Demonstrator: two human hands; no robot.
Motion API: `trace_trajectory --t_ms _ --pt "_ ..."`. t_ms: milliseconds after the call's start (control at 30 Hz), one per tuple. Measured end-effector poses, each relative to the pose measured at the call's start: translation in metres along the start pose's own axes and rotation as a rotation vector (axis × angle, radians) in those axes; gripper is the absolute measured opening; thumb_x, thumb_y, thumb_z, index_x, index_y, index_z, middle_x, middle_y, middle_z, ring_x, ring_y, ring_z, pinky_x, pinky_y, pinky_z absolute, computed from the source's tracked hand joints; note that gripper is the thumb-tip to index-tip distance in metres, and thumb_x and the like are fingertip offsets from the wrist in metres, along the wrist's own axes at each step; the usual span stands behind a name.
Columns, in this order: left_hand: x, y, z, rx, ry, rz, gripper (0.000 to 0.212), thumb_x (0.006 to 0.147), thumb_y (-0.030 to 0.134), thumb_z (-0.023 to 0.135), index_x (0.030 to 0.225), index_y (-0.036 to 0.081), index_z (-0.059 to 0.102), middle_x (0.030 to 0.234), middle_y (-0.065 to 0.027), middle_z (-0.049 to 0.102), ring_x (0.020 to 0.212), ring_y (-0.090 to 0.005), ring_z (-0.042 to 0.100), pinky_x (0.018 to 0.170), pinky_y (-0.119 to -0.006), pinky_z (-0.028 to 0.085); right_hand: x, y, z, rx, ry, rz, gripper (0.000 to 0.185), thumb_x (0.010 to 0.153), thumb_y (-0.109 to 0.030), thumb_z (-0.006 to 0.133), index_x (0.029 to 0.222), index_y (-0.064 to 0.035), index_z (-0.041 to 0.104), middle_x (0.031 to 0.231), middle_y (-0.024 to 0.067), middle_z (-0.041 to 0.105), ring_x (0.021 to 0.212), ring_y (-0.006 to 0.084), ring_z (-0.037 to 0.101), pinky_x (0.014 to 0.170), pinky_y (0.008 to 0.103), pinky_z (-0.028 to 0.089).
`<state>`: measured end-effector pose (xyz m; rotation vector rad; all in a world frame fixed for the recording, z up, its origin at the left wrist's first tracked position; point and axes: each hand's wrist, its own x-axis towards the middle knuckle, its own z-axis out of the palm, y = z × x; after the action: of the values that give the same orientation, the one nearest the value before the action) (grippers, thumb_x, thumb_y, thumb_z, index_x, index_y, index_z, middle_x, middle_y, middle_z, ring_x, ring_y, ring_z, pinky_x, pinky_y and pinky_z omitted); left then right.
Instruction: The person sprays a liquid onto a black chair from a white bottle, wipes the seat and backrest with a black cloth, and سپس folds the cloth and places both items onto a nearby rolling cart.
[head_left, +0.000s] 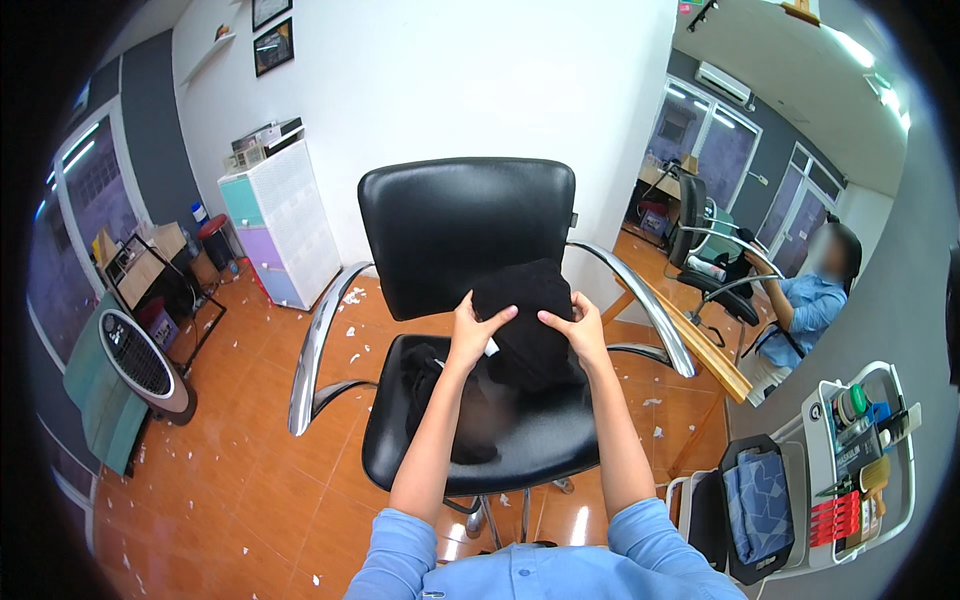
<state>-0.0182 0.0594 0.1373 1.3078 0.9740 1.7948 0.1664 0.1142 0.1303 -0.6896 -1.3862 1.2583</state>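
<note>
Both of my hands grip a folded black cloth above the seat of a black salon chair. My left hand pinches its left side, thumb on top, beside a small white tag. My right hand holds the opposite side the same way, fingers behind the cloth. Below my left forearm, another crumpled dark cloth lies on the black seat. My forearms partly cover this second cloth, so its full shape is hidden.
Chrome armrests flank the chair. At right stands a white trolley with combs, red clips and a folded blue cloth. A wood-framed mirror leans behind it. White scraps litter the orange tiles. A drawer cabinet and fan stand left.
</note>
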Motion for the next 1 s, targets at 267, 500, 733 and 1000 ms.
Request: trace_trajectory --t_ms 267,500,733,1000 --pt "-0.001 0.0 -0.004 -0.157 0.006 -0.15 0.039 0.086 0.013 0.07 0.118 -0.001 0.052 0.114 -0.01 0.062 0.104 -0.017 0.06 0.092 -0.029 0.047 0.002 -0.001 -0.007 -0.053 0.014 0.161 0.054 0.073 -0.028 0.082 0.11 0.0022 0.056 0.11 0.0181 0.058 0.099 0.0237 0.059 0.088 0.033 0.048" --pt "-0.023 -0.017 0.018 -0.154 -0.137 -0.368 0.041 0.093 0.029 0.059 0.128 0.011 0.049 0.111 -0.0004 0.055 0.094 -0.0093 0.052 0.079 -0.025 0.042 0.0 0.028 -0.004 -0.539 -0.007 0.02 0.073 0.077 -0.059 0.068 0.125 -0.0054 0.056 0.131 0.024 0.039 0.126 0.035 0.036 0.106 0.0398 0.031" --pt "-0.035 -0.029 0.001 -0.142 -0.224 -0.274 0.049 0.088 0.015 0.065 0.131 0.003 0.045 0.127 -0.0095 0.051 0.117 -0.0183 0.051 0.098 -0.03 0.041 -0.006 0.041 0.026 -0.298 -0.002 0.007 0.054 0.075 -0.035 0.078 0.113 -0.0043 0.055 0.116 0.018 0.049 0.109 0.0244 0.051 0.088 0.0338 0.045" --pt "-0.019 -0.026 0.0 0.106 0.027 -0.108 0.06 0.078 0.029 0.078 0.119 0.001 0.045 0.115 -0.0116 0.051 0.103 -0.0181 0.053 0.087 -0.032 0.046 -0.003 0.025 0.039 -0.062 -0.132 -0.003 0.021 0.084 -0.003 0.065 0.104 0.0037 0.068 0.093 0.0056 0.069 0.086 0.011 0.062 0.079 0.0248 0.048"
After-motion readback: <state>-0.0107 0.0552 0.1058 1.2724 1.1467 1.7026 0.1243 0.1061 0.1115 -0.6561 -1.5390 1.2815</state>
